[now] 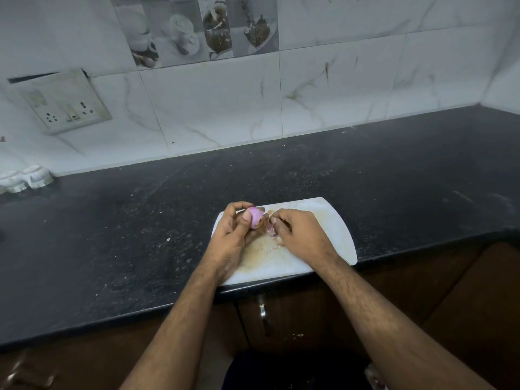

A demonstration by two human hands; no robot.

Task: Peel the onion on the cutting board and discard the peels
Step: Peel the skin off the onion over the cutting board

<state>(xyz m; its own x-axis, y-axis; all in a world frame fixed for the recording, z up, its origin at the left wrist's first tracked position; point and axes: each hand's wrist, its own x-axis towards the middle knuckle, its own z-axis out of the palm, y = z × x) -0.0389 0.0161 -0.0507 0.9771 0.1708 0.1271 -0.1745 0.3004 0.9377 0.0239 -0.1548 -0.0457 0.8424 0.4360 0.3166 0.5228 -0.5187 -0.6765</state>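
Note:
A small purple onion [255,217] is held just above the white cutting board [332,229], which lies at the front edge of the black counter. My left hand [233,232] grips the onion, fingers curled over it and the thumb against its side. My right hand [298,235] sits beside it to the right, its fingers curled and pinching a pale pink piece of peel [270,228] that hangs below the onion. The board shows brownish stains and small peel bits between my wrists.
The black stone counter [112,235] stretches to both sides, dusted with crumbs. A white double holder [25,178] stands at the far left by the tiled wall. A socket plate [64,102] is on the wall. Brown cabinet doors with a metal handle [263,311] lie below.

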